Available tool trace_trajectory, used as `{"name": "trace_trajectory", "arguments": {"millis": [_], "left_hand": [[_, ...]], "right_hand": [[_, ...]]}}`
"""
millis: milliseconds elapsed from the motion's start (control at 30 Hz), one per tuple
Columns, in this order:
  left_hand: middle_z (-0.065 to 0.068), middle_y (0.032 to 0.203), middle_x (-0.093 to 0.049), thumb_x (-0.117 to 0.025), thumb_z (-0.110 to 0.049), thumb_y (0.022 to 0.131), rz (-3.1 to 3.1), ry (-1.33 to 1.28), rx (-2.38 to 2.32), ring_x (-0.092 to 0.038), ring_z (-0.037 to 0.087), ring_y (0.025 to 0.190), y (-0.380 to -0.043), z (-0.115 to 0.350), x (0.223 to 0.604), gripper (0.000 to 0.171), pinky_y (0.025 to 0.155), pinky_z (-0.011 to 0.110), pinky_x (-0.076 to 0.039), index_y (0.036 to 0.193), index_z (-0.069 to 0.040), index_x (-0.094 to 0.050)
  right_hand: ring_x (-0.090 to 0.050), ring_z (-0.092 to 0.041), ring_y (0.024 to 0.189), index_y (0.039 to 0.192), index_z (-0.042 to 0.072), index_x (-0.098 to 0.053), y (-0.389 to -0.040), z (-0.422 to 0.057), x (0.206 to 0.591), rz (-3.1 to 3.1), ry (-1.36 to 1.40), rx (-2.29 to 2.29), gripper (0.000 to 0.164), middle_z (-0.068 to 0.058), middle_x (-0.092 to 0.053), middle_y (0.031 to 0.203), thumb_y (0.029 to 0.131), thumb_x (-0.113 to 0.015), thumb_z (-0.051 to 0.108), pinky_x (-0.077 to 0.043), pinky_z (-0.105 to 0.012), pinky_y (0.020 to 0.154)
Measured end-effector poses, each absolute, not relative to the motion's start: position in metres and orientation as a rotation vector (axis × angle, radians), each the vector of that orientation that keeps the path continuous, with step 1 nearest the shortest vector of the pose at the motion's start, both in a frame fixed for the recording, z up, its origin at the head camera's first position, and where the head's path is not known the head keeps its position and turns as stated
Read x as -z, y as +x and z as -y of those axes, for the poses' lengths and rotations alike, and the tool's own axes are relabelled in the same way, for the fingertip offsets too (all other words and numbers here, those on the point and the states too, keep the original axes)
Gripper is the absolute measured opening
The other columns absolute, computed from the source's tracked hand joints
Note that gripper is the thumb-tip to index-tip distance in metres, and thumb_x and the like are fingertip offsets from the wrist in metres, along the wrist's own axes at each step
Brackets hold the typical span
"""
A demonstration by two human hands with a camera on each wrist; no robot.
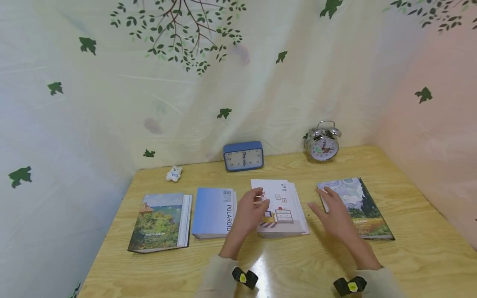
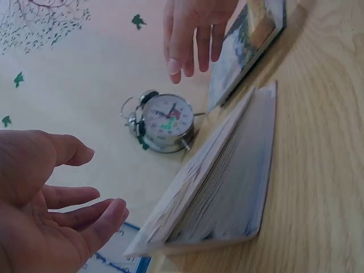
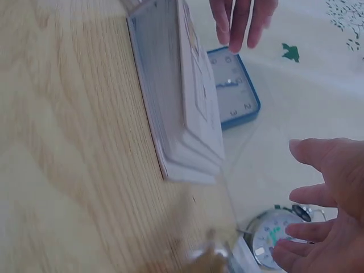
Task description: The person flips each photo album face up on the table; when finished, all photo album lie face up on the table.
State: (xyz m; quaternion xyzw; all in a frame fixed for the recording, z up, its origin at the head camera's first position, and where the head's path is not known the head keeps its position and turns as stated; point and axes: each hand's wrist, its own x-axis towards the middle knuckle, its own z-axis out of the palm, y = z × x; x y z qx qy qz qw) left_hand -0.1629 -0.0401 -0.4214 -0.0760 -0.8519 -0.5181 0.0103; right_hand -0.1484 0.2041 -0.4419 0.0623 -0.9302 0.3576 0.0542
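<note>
My left hand (image 1: 252,210) hovers over the left edge of a white album (image 1: 286,203) with a furniture drawing on its cover. Its fingers are loosely bent and hold nothing. In the left wrist view this hand (image 2: 54,205) is apart from the album (image 2: 219,176), whose pages fan slightly. Over the left side of a landscape-painting album (image 1: 363,207) is my right hand (image 1: 337,217), thumb spread and fingers relaxed. The right wrist view shows the right hand (image 3: 333,205) gripping nothing, with the white album (image 3: 165,85) lying apart from it.
To the left lie a blue "POLAROID" album (image 1: 211,211) and a photo album (image 1: 160,223) with a seaside cover. Along the back stand a white bear figurine (image 1: 174,174), a blue rectangular clock (image 1: 244,157) and a silver twin-bell alarm clock (image 1: 322,145). A leaf-patterned curtain (image 1: 186,116) hangs behind the wooden table (image 1: 413,223).
</note>
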Motion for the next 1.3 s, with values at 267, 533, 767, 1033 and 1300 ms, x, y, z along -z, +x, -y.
{"name": "trace_trajectory", "arguments": {"millis": [267, 533, 767, 1033, 1300], "left_hand": [[0.016, 0.115, -0.058, -0.060, -0.017, 0.088, 2.736, -0.450, 1.553, -0.060, 0.022, 0.097, -0.163, 0.011, 0.431, 0.041, 0.079, 0.022, -0.050, 0.124, 0.002, -0.053], [0.012, 0.110, -0.060, -0.062, -0.020, 0.087, 2.795, -0.584, 1.458, -0.061, 0.018, 0.093, -0.158, -0.027, 0.442, 0.041, 0.078, 0.019, -0.048, 0.122, 0.001, -0.054], [0.011, 0.116, -0.056, -0.060, -0.024, 0.089, 2.876, -0.654, 1.527, -0.060, 0.019, 0.096, -0.151, -0.057, 0.449, 0.049, 0.077, 0.020, -0.048, 0.131, -0.001, -0.047], [0.009, 0.116, -0.054, -0.063, -0.025, 0.084, 2.966, -0.599, 1.456, -0.057, 0.011, 0.090, -0.144, -0.085, 0.459, 0.062, 0.076, 0.020, -0.047, 0.136, 0.000, -0.040], [0.010, 0.119, -0.054, -0.068, -0.025, 0.081, 2.935, -0.410, 1.667, -0.060, 0.011, 0.091, -0.135, -0.105, 0.468, 0.066, 0.077, 0.021, -0.048, 0.137, -0.002, -0.040]], "right_hand": [[-0.027, -0.055, 0.121, 0.138, -0.003, -0.037, -0.143, -0.244, 0.441, 2.789, 0.172, -0.995, 0.061, -0.034, -0.024, 0.140, 0.094, -0.051, 0.037, -0.029, -0.069, 0.086], [-0.023, -0.058, 0.121, 0.140, -0.004, -0.032, -0.129, -0.284, 0.440, 2.772, 0.114, -0.986, 0.063, -0.036, -0.018, 0.141, 0.095, -0.050, 0.035, -0.027, -0.071, 0.082], [-0.022, -0.060, 0.119, 0.139, -0.008, -0.031, -0.124, -0.310, 0.449, 2.794, 0.046, -0.942, 0.064, -0.039, -0.019, 0.139, 0.095, -0.051, 0.034, -0.025, -0.072, 0.082], [-0.022, -0.061, 0.118, 0.138, -0.011, -0.027, -0.123, -0.323, 0.458, 2.871, -0.018, -0.916, 0.070, -0.042, -0.019, 0.136, 0.095, -0.049, 0.040, -0.024, -0.073, 0.084], [-0.024, -0.061, 0.116, 0.141, -0.012, -0.019, -0.125, -0.328, 0.464, 2.957, -0.042, -0.985, 0.076, -0.044, -0.023, 0.133, 0.095, -0.044, 0.043, -0.026, -0.071, 0.086]]}}
